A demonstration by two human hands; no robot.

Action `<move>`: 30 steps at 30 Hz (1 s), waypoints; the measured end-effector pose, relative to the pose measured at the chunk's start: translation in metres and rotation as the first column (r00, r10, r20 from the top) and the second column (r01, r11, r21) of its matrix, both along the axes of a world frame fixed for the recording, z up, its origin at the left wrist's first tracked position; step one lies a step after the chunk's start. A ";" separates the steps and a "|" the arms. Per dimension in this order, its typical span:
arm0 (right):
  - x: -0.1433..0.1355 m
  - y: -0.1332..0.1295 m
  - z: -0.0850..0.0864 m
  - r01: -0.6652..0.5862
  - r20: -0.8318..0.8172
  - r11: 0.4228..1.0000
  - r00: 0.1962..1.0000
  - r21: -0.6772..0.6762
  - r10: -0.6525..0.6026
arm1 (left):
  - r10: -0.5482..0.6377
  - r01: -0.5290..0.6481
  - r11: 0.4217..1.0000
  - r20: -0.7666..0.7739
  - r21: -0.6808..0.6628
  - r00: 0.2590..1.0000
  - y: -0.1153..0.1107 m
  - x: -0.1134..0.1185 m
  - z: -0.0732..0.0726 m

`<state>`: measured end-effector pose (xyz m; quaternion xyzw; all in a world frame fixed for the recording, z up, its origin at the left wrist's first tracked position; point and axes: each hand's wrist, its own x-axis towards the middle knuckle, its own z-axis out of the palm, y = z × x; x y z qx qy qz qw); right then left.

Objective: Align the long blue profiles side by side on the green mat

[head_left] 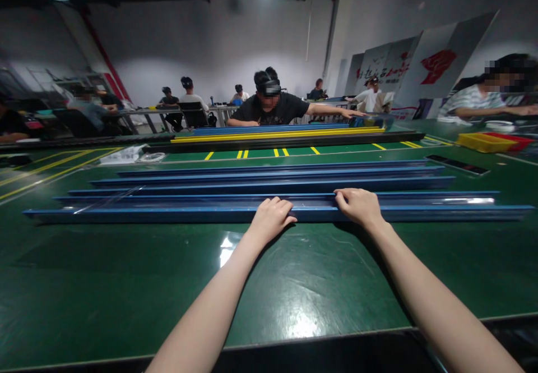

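A long blue channel-shaped rail (168, 216) lies crosswise on the green tabletop in front of me. My left hand (273, 219) is closed over its front edge, near the middle, with the thumb on the near side. To the right, my right hand (360, 207) is curled over the same rail, its fingertips by the raised rear edge. Clear film (111, 199) lies across the rail's left part. Just behind, several more blue rails (273, 184) lie parallel to it. My palms hide short stretches of the near rail.
A yellow rail (277, 136) and a black rail (252, 144) lie farther back, before a person in a dark shirt (281, 109) with one arm stretched sideways. A dark flat panel (458, 164) and a yellow tray (483, 142) are at right. Coiled cable (152, 157) lies at left.
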<state>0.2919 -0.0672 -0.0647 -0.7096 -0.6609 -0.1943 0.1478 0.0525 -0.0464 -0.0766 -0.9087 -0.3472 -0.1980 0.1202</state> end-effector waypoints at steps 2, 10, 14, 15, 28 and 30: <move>-0.001 0.000 0.000 -0.002 -0.002 1.000 1.000 -0.009 0.002 | -0.001 0.001 1.000 -0.003 0.002 1.000 0.000 0.000 0.000; -0.001 0.000 0.001 -0.006 -0.014 1.000 1.000 -0.027 0.006 | 0.022 -0.022 1.000 -0.011 -0.013 1.000 -0.002 -0.001 0.000; -0.001 0.000 0.001 -0.007 -0.011 0.999 1.000 -0.032 0.007 | 0.051 -0.052 0.998 -0.037 -0.025 0.998 -0.002 -0.002 0.004; -0.001 0.000 0.002 -0.009 -0.012 0.999 1.000 -0.034 0.008 | 0.056 -0.057 0.998 -0.044 -0.028 0.997 -0.002 -0.001 0.005; 0.000 0.000 0.001 -0.024 -0.003 0.999 1.000 -0.031 0.024 | 0.093 -0.099 0.993 -0.086 -0.071 0.992 -0.004 0.000 0.011; 0.000 0.000 0.001 -0.024 -0.004 0.999 1.000 -0.031 0.024 | 0.099 -0.106 0.991 -0.088 -0.079 0.991 -0.004 0.001 0.012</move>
